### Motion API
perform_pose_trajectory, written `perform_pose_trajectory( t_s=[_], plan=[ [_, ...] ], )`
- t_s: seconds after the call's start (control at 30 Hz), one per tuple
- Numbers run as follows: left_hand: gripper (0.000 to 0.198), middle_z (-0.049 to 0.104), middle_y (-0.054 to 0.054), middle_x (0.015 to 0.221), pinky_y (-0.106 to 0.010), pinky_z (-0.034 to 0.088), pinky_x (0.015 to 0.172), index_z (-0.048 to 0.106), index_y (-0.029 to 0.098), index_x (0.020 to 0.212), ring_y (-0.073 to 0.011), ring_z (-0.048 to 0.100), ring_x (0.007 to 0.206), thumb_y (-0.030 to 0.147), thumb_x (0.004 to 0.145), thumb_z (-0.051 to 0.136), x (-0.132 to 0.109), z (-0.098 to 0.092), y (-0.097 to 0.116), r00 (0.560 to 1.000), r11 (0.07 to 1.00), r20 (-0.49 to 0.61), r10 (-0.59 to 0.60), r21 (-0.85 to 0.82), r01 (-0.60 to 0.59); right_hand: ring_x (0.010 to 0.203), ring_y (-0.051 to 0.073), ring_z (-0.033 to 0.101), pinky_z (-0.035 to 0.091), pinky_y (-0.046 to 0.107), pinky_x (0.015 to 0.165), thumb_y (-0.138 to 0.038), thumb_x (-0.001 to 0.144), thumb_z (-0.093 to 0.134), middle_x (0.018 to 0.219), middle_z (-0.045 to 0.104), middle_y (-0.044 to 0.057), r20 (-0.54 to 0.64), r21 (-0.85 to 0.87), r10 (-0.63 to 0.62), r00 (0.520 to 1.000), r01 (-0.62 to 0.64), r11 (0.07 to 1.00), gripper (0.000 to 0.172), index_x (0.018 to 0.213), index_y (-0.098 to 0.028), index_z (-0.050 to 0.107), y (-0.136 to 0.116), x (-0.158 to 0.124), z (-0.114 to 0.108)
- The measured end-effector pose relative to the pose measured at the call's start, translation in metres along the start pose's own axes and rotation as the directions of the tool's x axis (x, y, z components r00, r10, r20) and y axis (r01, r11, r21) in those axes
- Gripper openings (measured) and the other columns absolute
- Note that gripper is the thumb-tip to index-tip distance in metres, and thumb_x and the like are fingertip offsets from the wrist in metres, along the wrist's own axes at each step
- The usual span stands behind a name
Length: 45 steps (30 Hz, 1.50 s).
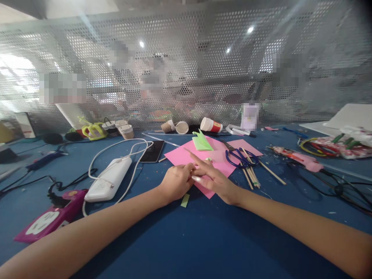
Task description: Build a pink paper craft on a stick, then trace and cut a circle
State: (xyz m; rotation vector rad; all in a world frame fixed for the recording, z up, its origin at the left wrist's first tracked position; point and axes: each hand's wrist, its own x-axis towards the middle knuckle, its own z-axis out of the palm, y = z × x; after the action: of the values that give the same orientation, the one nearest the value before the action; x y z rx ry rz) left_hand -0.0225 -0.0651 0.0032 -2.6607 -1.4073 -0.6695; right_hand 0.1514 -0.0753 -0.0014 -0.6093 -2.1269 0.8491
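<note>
The left hand [176, 181] is curling, fingertips meeting the right hand [213, 179]; whether it is pinching anything, I cannot tell. The right hand is lying flat and open, forefinger stretching away, pressing the near corner of the pink paper [216, 149]. The sheet is lying on the desk [203, 240], spreading beyond both hands, nearer the right. Scissors [241, 158] are resting on its right edge.

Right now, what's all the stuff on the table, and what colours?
Table: one, blue, under everything.
Pink paper: at least one sheet, pink, centre.
Folded paper: one, green, on the pink paper's far edge.
Scissors: one pair, blue handles, right of the hands.
Sticks: several, wood-coloured, beside the scissors.
Phone: one, black, left of the pink paper.
Power bank: one, white, with cable, left.
Paper cups: several, white and brown, along the back.
Left hand: one, curled at the pink paper's near edge.
Right hand: one, resting on the pink paper, a finger extended.
</note>
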Motion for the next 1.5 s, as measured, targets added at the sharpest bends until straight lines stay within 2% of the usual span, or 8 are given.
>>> perform_pose_trajectory(
  t_s=[0.1, 0.23, 0.4, 0.63, 0.87, 1.0, 1.23, 1.5],
  plan=[
    [0.017, 0.068, -0.007, 0.080, -0.031, 0.049, 0.062, 0.055, 0.016, 0.091, -0.0204, 0.065, 0.071, 0.014, 0.075, 0.050, 0.000, 0.003, -0.002, 1.000, 1.000, -0.016, 0.025, -0.009, -0.025, 0.109, 0.020, 0.058, 0.041, 0.048, 0.099, -0.029, 0.090, 0.048, 0.108, 0.065, 0.006, -0.049, 0.150, 0.070, 0.996, -0.061, 0.987, 0.070, 0.149, -0.030, 0.011, 0.005, 0.001, 0.002],
    [0.024, 0.069, -0.009, 0.086, -0.033, 0.051, 0.065, 0.051, 0.016, 0.098, -0.0207, 0.066, 0.076, 0.013, 0.075, 0.049, -0.001, 0.005, -0.006, 0.998, 0.996, -0.016, 0.058, -0.062, -0.059, 0.108, 0.020, 0.061, 0.043, 0.047, 0.099, -0.026, 0.086, 0.055, 0.111, 0.063, 0.006, -0.072, 0.177, 0.102, 0.992, -0.088, 0.980, 0.074, 0.149, -0.030, 0.015, 0.008, 0.002, 0.003],
    [0.029, 0.067, -0.006, 0.084, -0.028, 0.049, 0.061, 0.047, 0.017, 0.101, -0.0181, 0.065, 0.071, 0.011, 0.073, 0.050, -0.001, 0.004, -0.006, 0.996, 0.992, -0.031, 0.083, -0.097, -0.086, 0.110, 0.020, 0.061, 0.036, 0.048, 0.105, -0.025, 0.086, 0.055, 0.112, 0.063, 0.005, -0.065, 0.155, 0.135, 0.989, -0.124, 0.980, 0.072, 0.148, -0.031, 0.019, 0.005, 0.004, 0.002],
    [0.044, 0.061, 0.001, 0.074, -0.024, 0.046, 0.053, 0.039, 0.016, 0.115, -0.0133, 0.060, 0.057, 0.011, 0.073, 0.050, -0.002, 0.006, -0.006, 0.985, 0.978, -0.141, 0.095, -0.172, -0.119, 0.110, 0.019, 0.059, 0.040, 0.047, 0.103, -0.026, 0.081, 0.061, 0.102, 0.067, 0.003, -0.086, 0.309, 0.183, 0.979, -0.149, 0.939, 0.075, 0.146, -0.030, 0.024, 0.012, 0.005, 0.003],
    [0.036, 0.062, -0.006, 0.100, -0.025, 0.055, 0.069, 0.052, 0.019, 0.117, -0.0116, 0.063, 0.078, 0.024, 0.082, 0.061, 0.003, 0.006, -0.009, 0.915, 0.952, -0.390, 0.103, -0.228, -0.205, 0.106, 0.021, 0.063, 0.037, 0.049, 0.104, -0.029, 0.084, 0.055, 0.102, 0.072, 0.005, -0.150, 0.551, 0.299, 0.942, -0.172, 0.817, 0.064, 0.144, -0.028, 0.032, 0.027, 0.010, -0.003],
    [0.028, 0.065, -0.005, 0.105, -0.031, 0.055, 0.081, 0.060, 0.022, 0.113, -0.0149, 0.064, 0.092, 0.020, 0.084, 0.060, 0.003, 0.007, -0.012, 0.880, 0.960, -0.453, 0.140, -0.157, -0.233, 0.108, 0.021, 0.062, 0.034, 0.048, 0.106, -0.028, 0.082, 0.054, 0.100, 0.073, 0.004, -0.154, 0.591, 0.337, 0.929, -0.187, 0.785, 0.063, 0.143, -0.026, 0.035, 0.031, 0.010, -0.005],
    [0.017, 0.071, -0.005, 0.092, -0.030, 0.054, 0.073, 0.065, 0.020, 0.099, -0.0171, 0.065, 0.086, 0.025, 0.090, 0.052, 0.000, 0.004, -0.007, 0.921, 0.988, -0.362, 0.144, 0.005, -0.153, 0.104, 0.020, 0.061, 0.033, 0.045, 0.107, -0.030, 0.081, 0.053, 0.096, 0.072, 0.004, -0.184, 0.603, 0.351, 0.918, -0.177, 0.778, 0.064, 0.142, -0.020, 0.038, 0.023, 0.009, -0.002],
    [0.015, 0.065, -0.003, 0.080, -0.027, 0.051, 0.064, 0.062, 0.017, 0.090, -0.0136, 0.060, 0.072, 0.022, 0.091, 0.048, 0.002, 0.003, -0.010, 0.964, 0.988, -0.250, 0.086, -0.102, -0.114, 0.112, 0.020, 0.058, 0.033, 0.045, 0.107, -0.033, 0.087, 0.040, 0.113, 0.068, 0.006, -0.160, 0.513, 0.261, 0.952, -0.146, 0.846, 0.060, 0.145, -0.020, 0.031, 0.029, 0.004, 0.000]
  ],
)
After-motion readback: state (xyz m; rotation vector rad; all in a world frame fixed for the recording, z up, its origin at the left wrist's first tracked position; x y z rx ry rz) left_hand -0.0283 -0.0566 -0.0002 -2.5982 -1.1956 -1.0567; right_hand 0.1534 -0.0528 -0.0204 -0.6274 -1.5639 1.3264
